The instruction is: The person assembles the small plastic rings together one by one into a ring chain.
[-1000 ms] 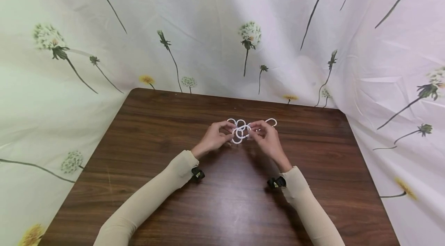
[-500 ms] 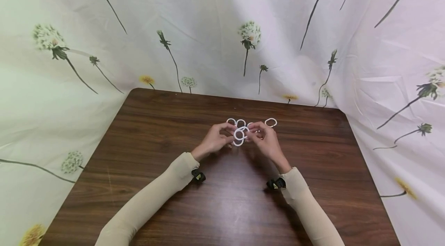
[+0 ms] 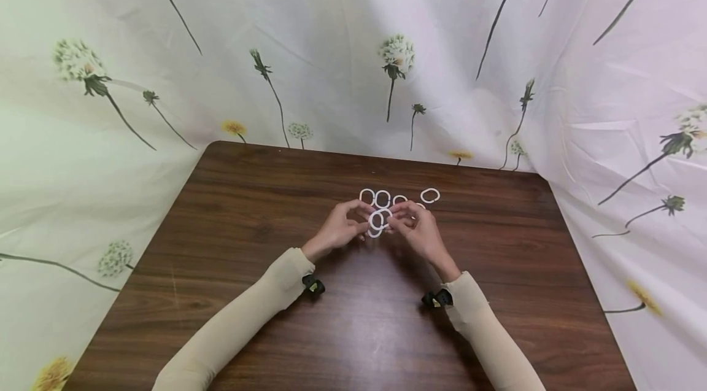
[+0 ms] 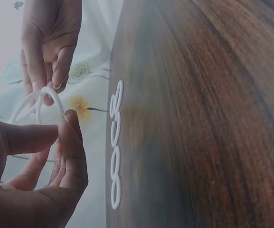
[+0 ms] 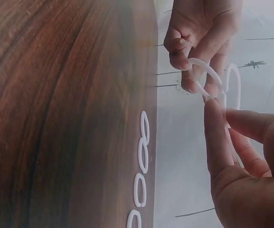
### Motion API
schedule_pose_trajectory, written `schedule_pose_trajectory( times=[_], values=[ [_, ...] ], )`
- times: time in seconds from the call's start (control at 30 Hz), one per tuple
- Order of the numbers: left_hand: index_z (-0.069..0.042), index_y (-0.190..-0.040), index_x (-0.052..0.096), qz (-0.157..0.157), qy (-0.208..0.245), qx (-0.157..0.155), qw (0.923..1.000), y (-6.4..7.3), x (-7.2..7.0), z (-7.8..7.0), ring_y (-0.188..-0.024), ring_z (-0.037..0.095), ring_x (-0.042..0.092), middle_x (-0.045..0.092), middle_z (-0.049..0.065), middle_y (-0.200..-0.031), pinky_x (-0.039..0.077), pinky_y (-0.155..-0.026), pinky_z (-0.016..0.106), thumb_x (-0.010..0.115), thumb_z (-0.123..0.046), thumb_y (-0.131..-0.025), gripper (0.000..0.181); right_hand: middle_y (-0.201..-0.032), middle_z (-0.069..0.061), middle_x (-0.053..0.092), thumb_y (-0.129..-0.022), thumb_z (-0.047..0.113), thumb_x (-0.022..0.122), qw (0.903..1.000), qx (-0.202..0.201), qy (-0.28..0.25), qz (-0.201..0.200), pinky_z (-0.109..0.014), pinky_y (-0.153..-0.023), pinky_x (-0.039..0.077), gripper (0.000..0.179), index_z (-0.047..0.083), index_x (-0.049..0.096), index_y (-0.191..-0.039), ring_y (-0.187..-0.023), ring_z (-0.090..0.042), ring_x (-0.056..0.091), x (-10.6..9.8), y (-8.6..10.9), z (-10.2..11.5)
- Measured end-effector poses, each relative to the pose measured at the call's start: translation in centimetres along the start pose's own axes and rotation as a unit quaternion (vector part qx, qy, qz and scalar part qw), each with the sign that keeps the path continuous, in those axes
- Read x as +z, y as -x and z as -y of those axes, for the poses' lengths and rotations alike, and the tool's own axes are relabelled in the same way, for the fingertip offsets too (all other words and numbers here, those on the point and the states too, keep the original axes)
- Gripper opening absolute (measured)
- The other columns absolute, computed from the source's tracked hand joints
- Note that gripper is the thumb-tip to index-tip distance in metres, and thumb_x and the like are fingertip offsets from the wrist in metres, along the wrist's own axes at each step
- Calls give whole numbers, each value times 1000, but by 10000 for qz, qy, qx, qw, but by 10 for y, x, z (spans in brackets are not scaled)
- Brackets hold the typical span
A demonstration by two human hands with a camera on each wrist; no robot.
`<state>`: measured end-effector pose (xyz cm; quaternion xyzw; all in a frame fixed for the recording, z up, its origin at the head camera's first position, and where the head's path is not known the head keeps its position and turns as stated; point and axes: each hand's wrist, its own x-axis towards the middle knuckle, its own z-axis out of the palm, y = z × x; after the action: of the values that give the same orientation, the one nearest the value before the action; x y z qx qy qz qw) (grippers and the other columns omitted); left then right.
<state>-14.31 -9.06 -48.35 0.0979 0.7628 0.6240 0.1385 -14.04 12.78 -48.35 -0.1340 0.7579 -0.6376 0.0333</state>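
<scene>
My left hand [image 3: 342,225] and right hand [image 3: 421,232] meet above the table's far half, fingertips close together. Each pinches a white oval plastic link between thumb and fingers. The left hand's link [image 5: 205,64] and the right hand's link [image 5: 236,78] cross and overlap between the fingertips. Another white link [image 3: 374,236] shows just below this pair in the head view, partly covered by them. Fingers hide parts of the links, and I cannot tell whether the two held ones are hooked together.
Several more white links lie on the dark wooden table [image 3: 265,207] beyond the hands, including one at the left [image 3: 361,196] and one set apart at the right [image 3: 429,189]. A white curtain [image 3: 331,72] with a dandelion print hangs behind and beside the table.
Both hands have moved slightly down the head view, toward the person, with the held links. More of the links lying behind them now shows.
</scene>
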Motion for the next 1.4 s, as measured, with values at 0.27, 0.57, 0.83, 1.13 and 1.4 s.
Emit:
schedule_pose_trajectory(
  times=[0.27, 0.57, 0.83, 1.13, 1.4],
  values=[
    [4, -127, 64, 89, 181, 77, 9998, 7, 3, 1, -83, 50, 73, 67, 28, -113, 63, -78, 61, 64, 11, -91, 36, -105, -37, 69, -93, -9, 70, 9999, 136, -94, 43, -32, -74, 67, 27, -17, 62, -117, -80, -13, 75, 2, 6, 0],
    [9, -125, 63, 240, 366, 114, 9990, 11, 3, 7, -82, 48, 73, 66, 29, -111, 64, -78, 60, 62, 13, -91, 33, -104, -35, 70, -92, -7, 72, 9997, 109, -37, 200, -33, -74, 67, 26, -12, 65, -117, -79, -6, 74, 2, 11, -7],
    [9, -125, 63, 217, 368, 48, 9991, 13, 7, 10, -79, 33, 74, 67, 27, -111, 66, -76, 54, 63, 11, -92, 32, -108, -42, 66, -92, -11, 70, 9979, 272, -540, 214, -31, -76, 67, 30, -19, 60, -119, -81, -8, 75, 5, 15, -11],
    [8, -125, 62, 262, 485, -80, 9984, 15, 10, 11, -75, 23, 73, 68, 28, -111, 66, -77, 52, 64, 10, -92, 33, -105, -39, 68, -92, -10, 71, 9988, 278, -383, 80, -26, -73, 66, 30, -19, 61, -118, -81, -6, 74, 3, 17, -15],
    [10, -126, 61, 260, 788, -142, 9965, 14, 15, 17, -77, 19, 74, 68, 28, -110, 68, -76, 40, 66, 10, -91, 36, -105, -41, 68, -91, -10, 72, 9976, 408, -550, 35, -28, -75, 66, 30, -21, 61, -117, -80, -7, 75, 2, 18, -15]
  ],
)
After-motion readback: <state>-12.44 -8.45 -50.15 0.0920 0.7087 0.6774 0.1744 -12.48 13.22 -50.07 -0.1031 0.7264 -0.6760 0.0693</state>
